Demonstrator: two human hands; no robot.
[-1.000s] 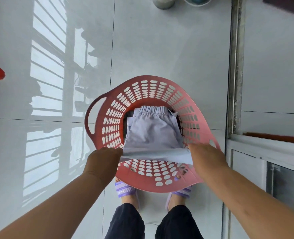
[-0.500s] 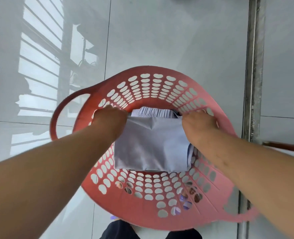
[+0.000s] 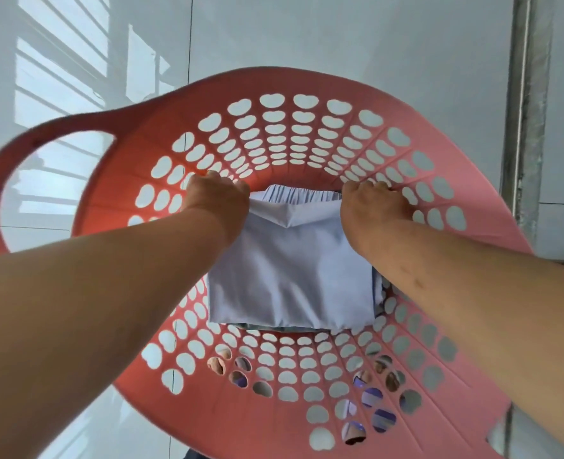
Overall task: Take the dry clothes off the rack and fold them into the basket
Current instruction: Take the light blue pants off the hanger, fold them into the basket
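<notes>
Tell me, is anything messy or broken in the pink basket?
Nothing looks broken or spilled. The folded lilac garment lies square in the pink basket, the left hand and right hand gripping its far corners. Only its far edge dips in a crease between them, and a darker cloth peeks out under its near edge.

Your head camera, the only view, looks almost straight down from close above the pink basket (image 3: 307, 82), which fills most of the wide-angle frame, tiled floor (image 3: 340, 34) at the top edge.
</notes>
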